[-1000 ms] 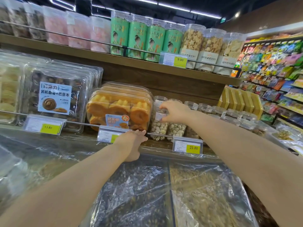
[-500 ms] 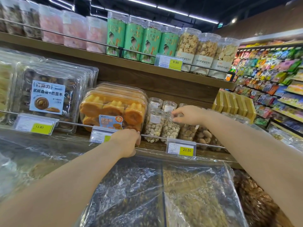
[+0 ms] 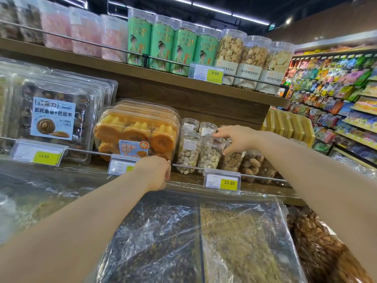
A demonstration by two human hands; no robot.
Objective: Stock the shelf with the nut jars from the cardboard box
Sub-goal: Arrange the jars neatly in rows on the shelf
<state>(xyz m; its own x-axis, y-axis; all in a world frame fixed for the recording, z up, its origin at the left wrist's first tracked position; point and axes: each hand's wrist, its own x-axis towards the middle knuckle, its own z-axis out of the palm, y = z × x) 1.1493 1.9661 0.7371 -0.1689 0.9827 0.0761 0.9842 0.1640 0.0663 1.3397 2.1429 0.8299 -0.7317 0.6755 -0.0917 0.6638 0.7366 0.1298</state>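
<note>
A row of clear nut jars stands on the middle wooden shelf [image 3: 257, 188] behind a metal rail [image 3: 189, 166]. Two of them, a jar [image 3: 187, 154] and its neighbour [image 3: 210, 157], hold pistachios. A third jar [image 3: 231, 163] holds brown nuts. My right hand [image 3: 237, 139] covers the third jar's lid, thumb down its side, fingertips touching the second pistachio jar's lid. More nut jars [image 3: 254, 165] stand to the right, partly hidden by my right arm. Small jars [image 3: 189, 124] stand in a back row. My left hand [image 3: 156, 172] is closed around the rail. The cardboard box is out of view.
A clear box of orange cakes [image 3: 136, 131] sits directly left of the jars. A price tag [image 3: 222, 181] hangs on the rail. Plastic-covered bulk bins [image 3: 183, 242] lie below my arms. The upper shelf [image 3: 163, 76] carries tall jars. Snack racks [image 3: 336, 99] fill the right.
My right hand has shifted right from the pistachio jars to the brown-nut jar. My left hand has closed onto the rail. The camera has turned slightly left.
</note>
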